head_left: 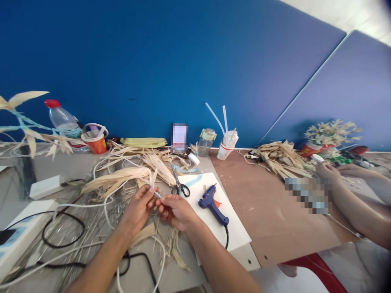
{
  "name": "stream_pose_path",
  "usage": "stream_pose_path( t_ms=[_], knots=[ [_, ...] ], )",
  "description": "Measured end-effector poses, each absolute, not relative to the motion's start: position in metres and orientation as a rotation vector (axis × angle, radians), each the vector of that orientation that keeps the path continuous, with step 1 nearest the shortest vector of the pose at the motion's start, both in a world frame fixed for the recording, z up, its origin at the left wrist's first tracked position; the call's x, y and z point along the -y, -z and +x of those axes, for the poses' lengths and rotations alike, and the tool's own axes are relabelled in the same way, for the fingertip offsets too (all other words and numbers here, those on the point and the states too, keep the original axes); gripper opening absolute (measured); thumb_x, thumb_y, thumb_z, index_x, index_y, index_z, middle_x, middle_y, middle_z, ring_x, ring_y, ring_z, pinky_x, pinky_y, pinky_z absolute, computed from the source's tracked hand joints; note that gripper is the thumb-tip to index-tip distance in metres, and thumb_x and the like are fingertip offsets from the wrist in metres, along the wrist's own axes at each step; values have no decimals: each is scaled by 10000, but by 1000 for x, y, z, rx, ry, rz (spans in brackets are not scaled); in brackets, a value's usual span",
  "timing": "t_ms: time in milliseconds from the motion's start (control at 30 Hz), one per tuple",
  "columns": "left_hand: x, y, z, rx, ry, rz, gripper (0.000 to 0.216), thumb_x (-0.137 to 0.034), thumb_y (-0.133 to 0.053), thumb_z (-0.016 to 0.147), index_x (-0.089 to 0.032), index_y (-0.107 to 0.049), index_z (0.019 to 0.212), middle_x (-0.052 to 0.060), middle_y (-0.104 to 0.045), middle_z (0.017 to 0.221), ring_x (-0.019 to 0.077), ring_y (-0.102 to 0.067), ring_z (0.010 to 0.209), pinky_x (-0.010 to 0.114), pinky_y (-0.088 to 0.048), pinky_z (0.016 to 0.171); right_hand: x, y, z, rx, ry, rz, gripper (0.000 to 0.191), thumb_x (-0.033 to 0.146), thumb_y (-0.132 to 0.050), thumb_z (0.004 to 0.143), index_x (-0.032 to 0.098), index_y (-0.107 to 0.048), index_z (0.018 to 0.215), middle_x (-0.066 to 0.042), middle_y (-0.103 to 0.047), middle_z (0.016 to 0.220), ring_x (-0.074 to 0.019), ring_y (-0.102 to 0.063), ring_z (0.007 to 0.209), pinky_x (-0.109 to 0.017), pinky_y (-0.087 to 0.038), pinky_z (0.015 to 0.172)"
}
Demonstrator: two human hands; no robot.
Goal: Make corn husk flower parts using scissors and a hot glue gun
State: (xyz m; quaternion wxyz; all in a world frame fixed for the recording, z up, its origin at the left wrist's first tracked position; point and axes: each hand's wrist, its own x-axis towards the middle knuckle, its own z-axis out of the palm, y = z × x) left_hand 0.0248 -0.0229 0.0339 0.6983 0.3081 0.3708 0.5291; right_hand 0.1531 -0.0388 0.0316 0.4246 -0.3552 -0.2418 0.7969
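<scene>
My left hand (141,207) and my right hand (174,210) meet above the table's front. Both pinch a small piece made of dried husk strips (152,181) and pale blue tape, whose leaves stick up between the fingers. More dried corn husks (117,177) lie just behind the hands. Black-handled scissors (181,189) lie right behind my right hand. A blue glue gun (211,203) rests on a white sheet (214,219) to the right.
Black and white cables (64,232) tangle at front left. An orange cup (97,143), a plastic bottle (62,119), a jar (206,142) and a paper cup with glue sticks (225,147) line the blue wall. A co-worker's arms (351,199) work at the brown table on the right.
</scene>
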Motion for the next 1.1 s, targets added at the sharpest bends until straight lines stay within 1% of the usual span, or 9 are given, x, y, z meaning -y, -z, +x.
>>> stream_pose_path(
  t_ms=[100, 233, 333, 467, 600, 733, 833, 967, 1100],
  knots=[
    [22, -32, 24, -862, -1188, 737, 253, -326, -769, 670, -157, -586, 715, -40, -564, 586, 51, -427, 460, 194, -423, 508, 39, -32, 155, 582, -2013, -876, 143, 257, -672, 657, 123, -622, 655, 43, -524, 478, -45, -366, 384, -198, -271, 435],
    [21, -29, 22, -914, -1136, 798, 286, -399, -741, 684, -152, -599, 716, -68, -451, 464, 75, -437, 461, 199, -396, 514, 38, -29, 156, 606, -2027, -862, 165, 272, -674, 679, 115, -622, 685, 42, -529, 492, -45, -375, 386, -196, -283, 445],
    [18, -26, 21, -963, -1172, 832, 322, -427, -749, 658, -145, -604, 714, -55, -494, 511, 64, -405, 458, 197, -366, 498, 36, -25, 157, 653, -1978, -953, 232, 340, -663, 692, 113, -616, 696, 32, -544, 512, -48, -378, 375, -200, -268, 434],
    [15, -22, 19, -1020, -1256, 857, 342, -419, -775, 612, -134, -614, 712, -29, -569, 621, 43, -367, 461, 182, -302, 455, 38, -37, 164, 769, -1678, -1121, 285, 386, -684, 670, 122, -627, 762, 17, -583, 599, -60, -409, 431, -213, -284, 450],
    [15, -22, 19, -960, -1276, 817, 327, -405, -774, 615, -133, -626, 721, -5, -614, 698, 37, -379, 467, 178, -296, 443, 50, -75, 184, 914, -1463, -1087, 334, 343, -708, 640, 137, -635, 893, 11, -594, 716, -59, -433, 512, -219, -332, 520],
    [15, -25, 17, -870, -1272, 718, 340, -363, -820, 554, -132, -624, 708, 2, -631, 723, 27, -400, 462, 161, -313, 432, 69, -97, 225, 1162, -1089, -1330, 377, 362, -619, 743, 169, -605, 1066, 2, -584, 772, -97, -492, 587, -235, -378, 559],
    [13, -24, 15, -819, -1269, 633, 339, -322, -840, 525, -133, -618, 699, -3, -627, 715, 22, -409, 457, 152, -332, 426, 81, -84, 264, 1369, -798, -1582, 393, 363, -558, 775, 145, -600, 1100, -45, -620, 844, -157, -570, 713, -291, -450, 673],
    [11, -21, 14, -759, -1278, 557, 306, -271, -830, 551, -130, -601, 699, -11, -609, 702, 17, -414, 457, 145, -353, 427, 97, -49, 303, 1586, -399, -2029, 419, 313, -523, 786, 148, -590, 1166, -120, -623, 1028, -235, -600, 912, -343, -457, 791],
    [10, -18, 14, -733, -1268, 541, 309, -254, -831, 556, -125, -591, 703, -16, -600, 686, 12, -417, 452, 137, -355, 426, 110, -37, 303, 1754, -317, -2280, 460, 319, -537, 807, 116, -558, 1219, -177, -573, 1168, -285, -587, 1035, -352, -439, 841]
  ],
)
